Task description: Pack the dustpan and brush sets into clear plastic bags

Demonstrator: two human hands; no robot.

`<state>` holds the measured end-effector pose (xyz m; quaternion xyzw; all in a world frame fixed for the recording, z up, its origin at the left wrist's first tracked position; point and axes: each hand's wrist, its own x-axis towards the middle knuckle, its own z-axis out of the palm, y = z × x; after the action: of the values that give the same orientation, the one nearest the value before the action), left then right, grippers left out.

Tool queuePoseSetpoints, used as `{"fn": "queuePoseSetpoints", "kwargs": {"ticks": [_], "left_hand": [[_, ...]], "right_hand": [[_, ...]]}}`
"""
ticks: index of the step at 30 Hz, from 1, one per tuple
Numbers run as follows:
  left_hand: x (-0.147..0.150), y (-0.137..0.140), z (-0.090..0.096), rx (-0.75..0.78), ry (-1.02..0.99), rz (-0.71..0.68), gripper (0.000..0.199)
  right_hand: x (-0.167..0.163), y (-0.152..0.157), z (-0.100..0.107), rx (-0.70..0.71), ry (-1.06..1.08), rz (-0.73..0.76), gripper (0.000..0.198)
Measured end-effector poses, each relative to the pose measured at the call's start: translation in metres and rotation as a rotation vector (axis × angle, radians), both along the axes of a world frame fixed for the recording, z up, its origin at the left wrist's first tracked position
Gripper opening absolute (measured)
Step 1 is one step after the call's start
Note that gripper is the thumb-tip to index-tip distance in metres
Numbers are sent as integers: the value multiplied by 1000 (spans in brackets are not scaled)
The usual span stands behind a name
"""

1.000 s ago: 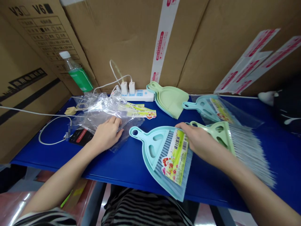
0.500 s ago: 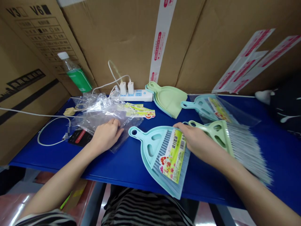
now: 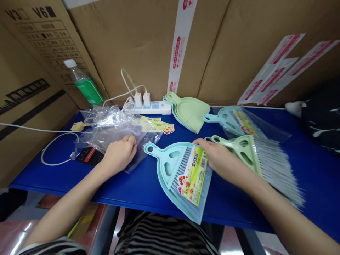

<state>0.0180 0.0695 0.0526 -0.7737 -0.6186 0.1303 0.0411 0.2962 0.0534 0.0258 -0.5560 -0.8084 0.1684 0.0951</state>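
Note:
My right hand (image 3: 217, 156) grips the right edge of a light-blue dustpan (image 3: 160, 173), which lies at the table's front edge. Nested in this pan is a matching hand brush (image 3: 177, 159) with grey bristles, and a printed yellow-green card (image 3: 193, 177) lies over them. On the left, my left hand (image 3: 120, 154) has its fingers curled closed on a clear plastic bag (image 3: 106, 134), one of a crumpled heap. Beyond my right wrist, green brushes (image 3: 245, 152) with grey bristles are stacked, partly hidden by my forearm.
Stacked green and blue dustpans (image 3: 191, 111) lie at the back, beside a bagged blue set (image 3: 228, 118). Loose cards (image 3: 156, 124) sit near a power strip (image 3: 156, 108) with cables. A phone (image 3: 89, 156) and a bottle (image 3: 87, 88) are left; cardboard (image 3: 143, 42) walls the back.
The left fingers have curled in more tightly over the plastic bag. My right hand keeps its hold on the dustpan. The whole view has shifted slightly.

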Motion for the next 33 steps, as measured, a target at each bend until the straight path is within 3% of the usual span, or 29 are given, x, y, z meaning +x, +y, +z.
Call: {"fn": "queuePoseSetpoints", "kwargs": {"ticks": [14,24,29,33], "left_hand": [[6,-7,0,-62,-127,-12,16],[-2,-11,-15,-94,-641,-348,18],[-1,-14,-10,-223,-800,-423,22],[-4,-12,-8,-181,-799,-416,24]], "right_hand": [[9,-2,-1,-23,131,42,21],[2,-1,-1,-72,130,8,25],[3,0,-1,-27,122,-28,26],[4,1,-2,-38,118,-32,27]]}}
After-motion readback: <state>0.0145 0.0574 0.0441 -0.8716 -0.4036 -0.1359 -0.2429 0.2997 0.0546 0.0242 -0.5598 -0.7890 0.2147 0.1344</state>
